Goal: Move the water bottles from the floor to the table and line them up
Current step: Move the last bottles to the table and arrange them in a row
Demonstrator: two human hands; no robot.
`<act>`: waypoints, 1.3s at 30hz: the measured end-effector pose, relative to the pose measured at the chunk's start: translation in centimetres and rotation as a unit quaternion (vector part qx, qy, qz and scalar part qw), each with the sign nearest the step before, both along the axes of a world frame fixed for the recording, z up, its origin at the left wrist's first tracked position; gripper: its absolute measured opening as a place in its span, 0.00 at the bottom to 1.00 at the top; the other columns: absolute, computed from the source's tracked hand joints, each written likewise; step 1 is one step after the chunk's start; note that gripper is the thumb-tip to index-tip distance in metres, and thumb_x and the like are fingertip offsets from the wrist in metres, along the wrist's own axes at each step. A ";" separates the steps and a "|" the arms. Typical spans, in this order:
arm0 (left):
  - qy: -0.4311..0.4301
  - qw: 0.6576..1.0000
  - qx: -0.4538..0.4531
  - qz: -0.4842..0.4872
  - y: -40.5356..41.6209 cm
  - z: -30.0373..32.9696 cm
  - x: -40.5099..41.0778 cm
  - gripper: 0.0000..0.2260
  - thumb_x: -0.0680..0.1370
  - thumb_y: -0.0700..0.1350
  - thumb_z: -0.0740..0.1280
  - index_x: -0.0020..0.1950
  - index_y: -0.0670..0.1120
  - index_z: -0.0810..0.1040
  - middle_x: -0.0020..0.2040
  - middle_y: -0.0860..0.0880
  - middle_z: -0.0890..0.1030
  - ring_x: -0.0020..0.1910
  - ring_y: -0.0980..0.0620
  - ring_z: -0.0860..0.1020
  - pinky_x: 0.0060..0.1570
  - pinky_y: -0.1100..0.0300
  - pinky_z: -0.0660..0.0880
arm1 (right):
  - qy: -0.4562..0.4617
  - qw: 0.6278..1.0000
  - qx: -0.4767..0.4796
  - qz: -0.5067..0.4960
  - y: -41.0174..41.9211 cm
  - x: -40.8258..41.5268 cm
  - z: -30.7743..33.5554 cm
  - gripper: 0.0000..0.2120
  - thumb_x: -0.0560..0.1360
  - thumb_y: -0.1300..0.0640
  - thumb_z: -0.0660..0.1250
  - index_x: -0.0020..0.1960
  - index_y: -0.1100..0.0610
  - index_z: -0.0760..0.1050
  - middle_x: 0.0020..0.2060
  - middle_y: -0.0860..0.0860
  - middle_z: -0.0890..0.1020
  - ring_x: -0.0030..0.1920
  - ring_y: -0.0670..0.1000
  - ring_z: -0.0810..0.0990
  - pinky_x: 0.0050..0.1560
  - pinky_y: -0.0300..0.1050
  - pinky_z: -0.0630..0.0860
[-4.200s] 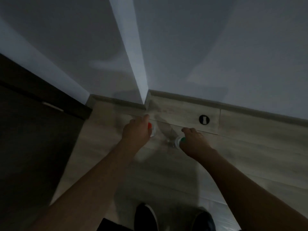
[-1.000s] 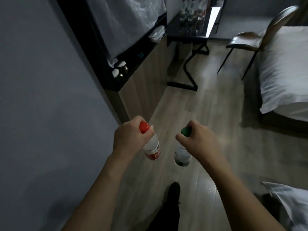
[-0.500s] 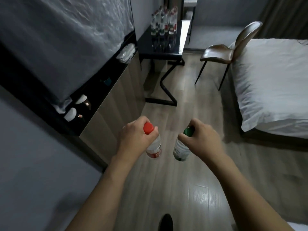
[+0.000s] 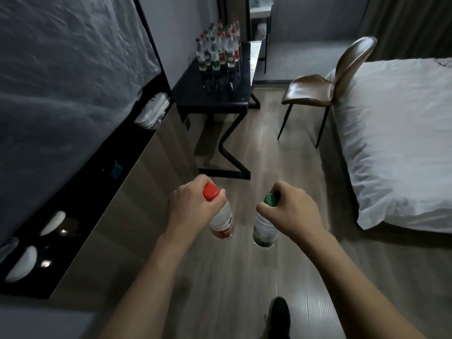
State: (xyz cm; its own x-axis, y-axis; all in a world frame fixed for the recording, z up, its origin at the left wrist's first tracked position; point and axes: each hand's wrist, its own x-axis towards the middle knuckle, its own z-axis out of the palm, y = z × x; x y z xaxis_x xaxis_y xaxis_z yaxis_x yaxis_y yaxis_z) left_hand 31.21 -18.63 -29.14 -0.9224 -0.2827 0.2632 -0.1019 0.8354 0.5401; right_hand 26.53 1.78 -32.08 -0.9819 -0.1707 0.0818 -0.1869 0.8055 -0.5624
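Observation:
My left hand (image 4: 190,206) grips the neck of a clear water bottle with a red cap and red label (image 4: 221,222), which hangs upright above the floor. A second bottle, with a green cap and green label (image 4: 264,230), hangs from my right hand (image 4: 293,211), gripped just below its cap. Ahead stands a black table (image 4: 220,94) against the left wall. Several bottles with red and green labels (image 4: 219,51) stand grouped on its far part.
A long low cabinet (image 4: 127,192) with a black top runs along the left wall, under a covered panel. A brown chair (image 4: 325,86) stands right of the table, and a bed with white sheets (image 4: 401,133) fills the right side. Wooden floor (image 4: 269,148) lies between them.
The bottles were picked up from the floor by the wall corner. I have turned and moved along the room, so the table, chair and bed have come closer and more centred.

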 end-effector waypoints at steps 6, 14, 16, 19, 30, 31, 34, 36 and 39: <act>0.011 1.000 0.014 0.015 2.6 2.0 -11.8 0.10 0.72 0.55 0.71 0.41 0.50 0.76 0.33 0.53 0.78 0.37 0.48 0.78 0.41 0.53 0.76 | 0.027 1.000 0.002 0.005 2.4 -12.6 1.5 0.15 0.64 0.39 0.65 0.40 0.49 0.68 0.31 0.46 0.76 0.32 0.50 0.76 0.34 0.49 0.78; 0.015 1.000 0.014 -0.004 4.4 3.1 -25.8 0.11 0.74 0.53 0.71 0.43 0.46 0.76 0.33 0.53 0.77 0.37 0.50 0.77 0.42 0.54 0.75 | 0.032 0.999 -0.009 -0.015 3.8 -26.7 2.0 0.16 0.62 0.39 0.63 0.37 0.50 0.65 0.30 0.46 0.75 0.32 0.49 0.75 0.31 0.44 0.71; 0.011 1.000 0.013 -0.013 4.6 2.5 -29.5 0.10 0.74 0.53 0.71 0.42 0.46 0.76 0.33 0.53 0.77 0.37 0.51 0.77 0.41 0.56 0.74 | 0.027 0.999 -0.011 -0.018 4.0 -30.2 1.5 0.15 0.62 0.39 0.63 0.36 0.49 0.65 0.30 0.45 0.75 0.32 0.48 0.75 0.30 0.43 0.70; 0.008 0.999 0.023 -0.021 4.1 1.2 -35.5 0.10 0.74 0.53 0.71 0.41 0.48 0.76 0.32 0.53 0.76 0.35 0.54 0.77 0.40 0.58 0.74 | 0.024 0.999 -0.004 -0.021 3.7 -35.9 0.7 0.15 0.62 0.40 0.65 0.36 0.49 0.66 0.30 0.45 0.75 0.31 0.47 0.75 0.30 0.42 0.69; 0.034 0.998 0.017 -0.042 1.2 1.7 -57.9 0.10 0.73 0.57 0.69 0.41 0.54 0.73 0.32 0.56 0.75 0.35 0.56 0.77 0.38 0.57 0.74 | 0.047 0.998 0.007 -0.041 1.6 -56.5 3.3 0.16 0.62 0.41 0.66 0.33 0.48 0.61 0.27 0.45 0.72 0.27 0.42 0.70 0.26 0.40 0.59; 0.035 0.998 0.015 -0.043 1.0 1.9 -59.4 0.10 0.73 0.58 0.69 0.41 0.54 0.73 0.32 0.56 0.75 0.34 0.57 0.76 0.37 0.58 0.74 | 0.045 0.998 0.003 -0.046 1.6 -58.0 3.4 0.16 0.62 0.42 0.66 0.34 0.49 0.62 0.27 0.45 0.72 0.28 0.42 0.70 0.27 0.40 0.59; 0.038 0.999 0.009 -0.037 0.5 2.2 -63.9 0.09 0.73 0.58 0.69 0.41 0.56 0.72 0.32 0.57 0.75 0.34 0.60 0.75 0.36 0.61 0.69 | 0.037 0.997 -0.011 -0.062 1.4 -62.6 3.4 0.15 0.62 0.42 0.66 0.34 0.50 0.63 0.27 0.45 0.74 0.29 0.44 0.72 0.27 0.41 0.61; 0.039 0.999 0.008 -0.035 0.2 1.8 -67.0 0.10 0.73 0.58 0.69 0.40 0.56 0.72 0.31 0.57 0.75 0.33 0.61 0.75 0.35 0.61 0.69 | 0.027 0.997 -0.013 -0.066 1.1 -65.8 3.0 0.15 0.63 0.42 0.67 0.35 0.51 0.64 0.28 0.46 0.74 0.30 0.47 0.73 0.29 0.41 0.62; 0.033 0.999 0.002 -0.034 0.2 0.6 -71.4 0.10 0.73 0.58 0.69 0.40 0.55 0.73 0.30 0.57 0.75 0.32 0.61 0.75 0.33 0.63 0.70 | 0.010 0.998 -0.008 -0.055 1.0 -70.6 1.8 0.15 0.63 0.42 0.66 0.35 0.51 0.65 0.29 0.46 0.75 0.32 0.50 0.75 0.30 0.43 0.64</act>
